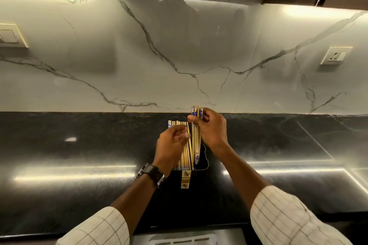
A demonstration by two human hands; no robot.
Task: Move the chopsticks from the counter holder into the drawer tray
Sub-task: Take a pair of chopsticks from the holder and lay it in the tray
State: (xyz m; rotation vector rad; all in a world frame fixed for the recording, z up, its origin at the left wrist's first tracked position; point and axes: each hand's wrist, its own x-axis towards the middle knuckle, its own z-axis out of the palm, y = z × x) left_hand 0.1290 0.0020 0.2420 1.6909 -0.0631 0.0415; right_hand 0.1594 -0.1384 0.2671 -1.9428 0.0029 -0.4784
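chopsticks (186, 155) stand upright in black holder (204, 158) on dark bench (79, 155), blue-patterned tops up. right hand (213, 127) pinches raised bunch near tops, tips inside holder. left hand (171, 143) curls round lower bunch. watch (152, 173) on left wrist; socket (335, 55) on wall.

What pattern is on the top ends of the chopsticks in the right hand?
Blue-and-white print on the chopsticks; head view.

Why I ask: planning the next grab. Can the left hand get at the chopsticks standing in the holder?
Likely yes: the left hand grips those chopsticks above the holder; nothing stands in between.
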